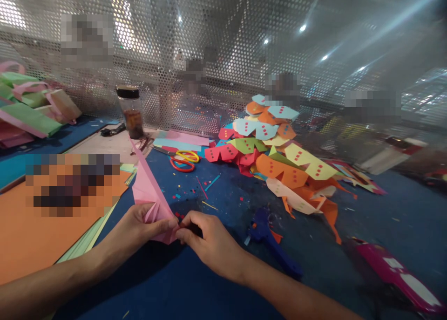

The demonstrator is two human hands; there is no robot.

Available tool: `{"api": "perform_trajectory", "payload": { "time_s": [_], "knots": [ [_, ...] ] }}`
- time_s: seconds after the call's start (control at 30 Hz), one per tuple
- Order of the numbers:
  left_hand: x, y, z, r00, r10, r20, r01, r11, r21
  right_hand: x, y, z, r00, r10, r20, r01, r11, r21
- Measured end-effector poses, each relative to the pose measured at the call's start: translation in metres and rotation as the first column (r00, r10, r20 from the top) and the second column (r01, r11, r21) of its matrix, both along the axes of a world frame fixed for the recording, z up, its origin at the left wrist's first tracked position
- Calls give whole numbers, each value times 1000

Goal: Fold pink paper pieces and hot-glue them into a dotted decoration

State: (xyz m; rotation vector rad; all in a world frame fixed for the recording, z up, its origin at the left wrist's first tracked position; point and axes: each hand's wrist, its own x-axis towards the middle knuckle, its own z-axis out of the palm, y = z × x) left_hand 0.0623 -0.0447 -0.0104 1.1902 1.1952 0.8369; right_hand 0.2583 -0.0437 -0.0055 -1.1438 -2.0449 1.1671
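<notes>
A pink folded paper (149, 182) with a long pointed end and small pleats stands tilted above the blue table. My left hand (146, 224) is closed on its lower part, thumb in front. At the paper's right-hand corner, the fingers of my right hand (206, 238) are pinched together; the exact spot they grip is partly hidden. Tiny red paper bits (179, 215) show just behind my fingertips. To the right of my right hand lies a blue glue gun (270, 243). Scissors (183, 160) with red and yellow handles rest beyond the hands.
Colourful folded paper figures (279, 164) are heaped at the back right. Orange sheets (28, 245) lie at left over pale green ones. A lidded jar (133, 117) stands near the perforated metal screen (157, 78). A magenta object (394, 273) lies at lower right.
</notes>
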Motion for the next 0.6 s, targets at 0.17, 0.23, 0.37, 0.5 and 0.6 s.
{"api": "perform_trajectory", "payload": {
  "time_s": [0.17,0.23,0.37,0.5,0.6],
  "knots": [
    [-1,2,-2,1000,0,-24,1,1000,13,0,0,-3,1000,-5,-21,5,1000,30],
    [-1,3,-3,999,-6,-32,7,1000,18,0,-1,-3,1000,-7,-22,8,999,37],
    [-1,2,-2,999,-41,-15,41,999,33,1,-1,-2,999,-17,-38,19,999,50],
    [0,1,1,998,-60,-31,62,996,70,1,-1,-3,999,-22,-50,24,998,50],
    [-1,1,0,997,-50,-61,54,996,67,1,0,-2,998,-32,-49,34,998,53]
  ]
}}
